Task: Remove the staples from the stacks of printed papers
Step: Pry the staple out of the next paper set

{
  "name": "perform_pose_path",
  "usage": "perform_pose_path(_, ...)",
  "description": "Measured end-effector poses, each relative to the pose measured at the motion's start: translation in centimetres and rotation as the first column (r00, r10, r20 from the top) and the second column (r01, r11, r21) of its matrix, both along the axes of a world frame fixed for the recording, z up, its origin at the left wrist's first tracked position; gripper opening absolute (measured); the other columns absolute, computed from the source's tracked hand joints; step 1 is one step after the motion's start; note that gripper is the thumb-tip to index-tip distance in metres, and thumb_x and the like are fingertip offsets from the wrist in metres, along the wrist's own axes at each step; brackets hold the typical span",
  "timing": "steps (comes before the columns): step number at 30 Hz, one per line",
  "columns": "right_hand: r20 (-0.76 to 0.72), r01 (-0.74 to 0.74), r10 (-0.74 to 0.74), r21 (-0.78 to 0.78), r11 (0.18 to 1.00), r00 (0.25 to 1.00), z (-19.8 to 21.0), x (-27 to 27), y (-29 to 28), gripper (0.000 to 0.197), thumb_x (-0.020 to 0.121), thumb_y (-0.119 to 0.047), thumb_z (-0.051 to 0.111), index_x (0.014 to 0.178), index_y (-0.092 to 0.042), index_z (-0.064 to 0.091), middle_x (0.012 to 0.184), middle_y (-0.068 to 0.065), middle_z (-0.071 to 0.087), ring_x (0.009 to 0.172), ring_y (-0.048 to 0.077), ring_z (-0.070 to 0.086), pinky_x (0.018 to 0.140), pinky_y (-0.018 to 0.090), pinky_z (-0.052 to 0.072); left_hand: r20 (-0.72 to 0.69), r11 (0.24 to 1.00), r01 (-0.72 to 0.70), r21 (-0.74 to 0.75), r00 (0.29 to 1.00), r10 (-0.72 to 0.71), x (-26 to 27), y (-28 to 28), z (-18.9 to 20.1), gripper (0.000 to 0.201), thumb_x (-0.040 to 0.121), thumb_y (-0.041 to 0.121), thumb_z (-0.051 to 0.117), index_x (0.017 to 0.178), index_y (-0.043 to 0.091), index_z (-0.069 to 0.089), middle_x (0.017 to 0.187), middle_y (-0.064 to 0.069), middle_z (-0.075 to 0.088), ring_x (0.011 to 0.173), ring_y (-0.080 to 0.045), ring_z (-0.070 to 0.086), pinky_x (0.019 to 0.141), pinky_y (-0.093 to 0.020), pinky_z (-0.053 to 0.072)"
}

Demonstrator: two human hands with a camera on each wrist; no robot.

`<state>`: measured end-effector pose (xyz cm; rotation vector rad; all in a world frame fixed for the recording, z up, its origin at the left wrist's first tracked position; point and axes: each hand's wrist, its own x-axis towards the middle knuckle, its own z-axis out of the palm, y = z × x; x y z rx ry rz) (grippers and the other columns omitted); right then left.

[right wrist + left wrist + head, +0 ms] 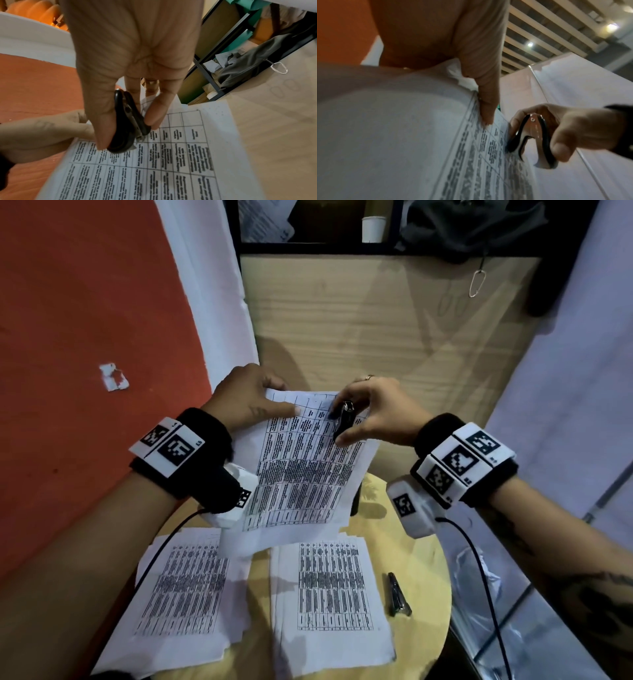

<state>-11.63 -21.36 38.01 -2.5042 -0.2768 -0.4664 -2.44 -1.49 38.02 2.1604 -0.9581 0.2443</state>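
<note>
My left hand point(274, 402) holds a stapled stack of printed papers point(301, 474) up by its top left corner, thumb point(486, 105) pressed flat on the top sheet. My right hand point(342, 424) pinches a black staple remover point(346, 411) between thumb and fingers. The remover's metal claws point(520, 151) touch the top of the page near its upper edge, just right of my left thumb. In the right wrist view the staple remover point(126, 124) sits over the table header row of the held papers point(171, 162). I cannot make out the staple itself.
Two more stacks of printed papers point(185, 587) point(332, 594) lie on the round yellow table point(424, 559). A second dark metal tool point(397, 594) lies to their right. A wooden panel point(376, 330) stands behind, with a shelf holding a paper cup point(373, 229) and a dark bag point(472, 224).
</note>
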Motion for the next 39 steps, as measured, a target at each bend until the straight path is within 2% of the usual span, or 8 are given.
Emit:
perform_pose_path(4, 0.002, 0.023, -0.023, -0.048, 0.999, 1.0, 0.2, -0.3, 0.4, 0.042, 0.054, -0.015, 0.089, 0.092, -0.012, 0.071, 0.081, -0.004, 0.063, 0.072, 0.007, 0.061, 0.071, 0.018, 0.05, 0.421, 0.935, -0.296, 0.197, 0.887, 0.192, -1.5, -1.3, 0.7, 0.046, 0.065, 0.064, 0.07, 0.091, 0.026, 0.071, 0.091, 0.004, 0.069, 0.095, -0.022, 0.06, 0.083, -0.035, 0.031)
perform_pose_path(7, 0.022, 0.023, -0.022, -0.058, 0.998, 1.0, 0.2, -0.5, 0.7, 0.044, 0.054, -0.017, 0.089, 0.094, -0.011, 0.071, 0.08, -0.005, 0.062, 0.071, 0.005, 0.061, 0.068, 0.012, 0.048, 0.543, 0.884, -0.374, 0.281, 0.821, 0.175, -2.7, -2.4, 1.1, 0.038, 0.075, 0.058, 0.066, 0.097, 0.027, 0.069, 0.084, 0.004, 0.064, 0.094, -0.024, 0.058, 0.079, -0.036, 0.022)
perform_pose_path(12, 0.135, 0.049, -0.041, -0.052, 0.997, 0.99, -0.1, -0.7, 1.0, 0.047, 0.053, -0.022, 0.09, 0.094, -0.009, 0.072, 0.094, 0.006, 0.064, 0.079, 0.016, 0.062, 0.074, 0.022, 0.05, 0.347, 0.928, -0.215, 0.304, 0.932, 0.102, -2.7, -2.6, 1.1, 0.02, 0.079, 0.043, 0.069, 0.073, 0.027, 0.06, 0.058, 0.011, 0.047, 0.073, -0.022, 0.05, 0.065, -0.03, 0.025)
perform_pose_path(14, 0.259, 0.067, -0.051, -0.054, 0.996, 0.965, -0.9, -0.8, 1.1, 0.046, 0.053, -0.02, 0.089, 0.094, -0.008, 0.072, 0.107, 0.011, 0.059, 0.088, 0.014, 0.056, 0.079, 0.015, 0.042, 0.267, 0.949, -0.136, 0.284, 0.962, 0.058, -2.1, -2.2, 0.8, 0.027, 0.078, 0.04, 0.072, 0.066, 0.023, 0.054, 0.055, 0.006, 0.048, 0.066, -0.023, 0.05, 0.058, -0.03, 0.025)
perform_pose_path(16, 0.378, 0.068, -0.051, -0.033, 0.997, 0.925, -1.7, -0.9, 1.3, 0.045, 0.055, -0.015, 0.088, 0.096, -0.006, 0.071, 0.117, 0.015, 0.055, 0.098, 0.013, 0.051, 0.084, 0.009, 0.036, 0.22, 0.965, -0.08, 0.25, 0.975, 0.023, -1.5, -2.0, 0.6, 0.026, 0.076, 0.038, 0.074, 0.075, 0.013, 0.066, 0.059, -0.004, 0.055, 0.067, -0.027, 0.054, 0.059, -0.033, 0.034)
perform_pose_path(20, 0.551, 0.015, 0.005, -0.032, 0.999, 0.834, -3.3, -0.9, 1.6, 0.046, 0.059, -0.007, 0.08, 0.102, 0.0, 0.068, 0.109, 0.018, 0.062, 0.095, 0.029, 0.063, 0.079, 0.039, 0.055, 0.096, 0.991, 0.042, 0.13, 0.994, -0.055, -1.3, -1.6, 0.9, 0.021, 0.072, 0.027, 0.081, 0.079, 0.011, 0.071, 0.056, 0.004, 0.054, 0.058, -0.009, 0.05, 0.058, -0.026, 0.035)
perform_pose_path(24, 0.605, -0.04, 0.005, 0.043, 0.998, 0.796, -3.6, -0.9, 2.0, 0.044, 0.063, -0.006, 0.076, 0.105, 0.003, 0.066, 0.105, 0.017, 0.064, 0.093, 0.017, 0.061, 0.075, 0.035, 0.055, -0.078, 0.988, 0.156, -0.017, 0.984, -0.157, -1.4, -1.2, 1.2, 0.012, 0.078, 0.019, 0.075, 0.084, 0.01, 0.07, 0.065, 0.004, 0.061, 0.06, -0.001, 0.052, 0.057, -0.018, 0.039)
perform_pose_path(39, 0.642, -0.071, 0.064, -0.015, 0.997, 0.764, -2.6, -0.9, 2.4, 0.042, 0.063, -0.006, 0.077, 0.102, 0.003, 0.067, 0.103, 0.018, 0.064, 0.089, 0.03, 0.065, 0.072, 0.045, 0.057, -0.093, 0.987, 0.16, -0.033, 0.982, -0.163, -1.8, -1.4, 1.4, 0.011, 0.08, 0.016, 0.074, 0.071, 0.013, 0.068, 0.044, 0.016, 0.045, 0.044, 0.003, 0.039, 0.044, -0.011, 0.028)
